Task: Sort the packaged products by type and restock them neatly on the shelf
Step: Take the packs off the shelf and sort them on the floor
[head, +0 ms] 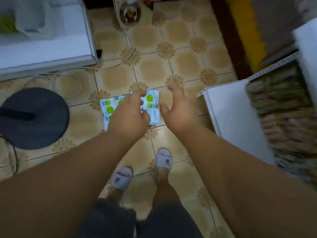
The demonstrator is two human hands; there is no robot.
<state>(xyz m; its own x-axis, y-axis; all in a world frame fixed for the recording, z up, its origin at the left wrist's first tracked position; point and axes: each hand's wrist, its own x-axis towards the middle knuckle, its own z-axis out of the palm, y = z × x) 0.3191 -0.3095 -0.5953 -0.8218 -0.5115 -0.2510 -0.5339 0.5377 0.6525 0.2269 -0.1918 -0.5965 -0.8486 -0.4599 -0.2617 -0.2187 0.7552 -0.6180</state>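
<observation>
Several small white-and-blue packets with green circles (109, 107) lie in a loose cluster on the tiled floor ahead of my feet. My left hand (127, 115) reaches down over the cluster, fingers curled, and pinches a green-circle packet (152, 100) between fingertips and thumb; it hides the middle of the pile. Another pale blue packet (154, 116) shows just below it. My right hand (178, 110) hovers to the right of the packets with fingers spread, holding nothing. A white shelf (231, 110) stands at the right, with blurred brownish packaged goods (283, 110) on it.
A white shelf unit (48, 48) holding a plastic bag fills the upper left. A black round stand base (34, 119) sits on the floor at left, with white cables (68, 78) beside it. A metal bowl (130, 13) is at the top. My slippered feet (163, 158) stand below the packets.
</observation>
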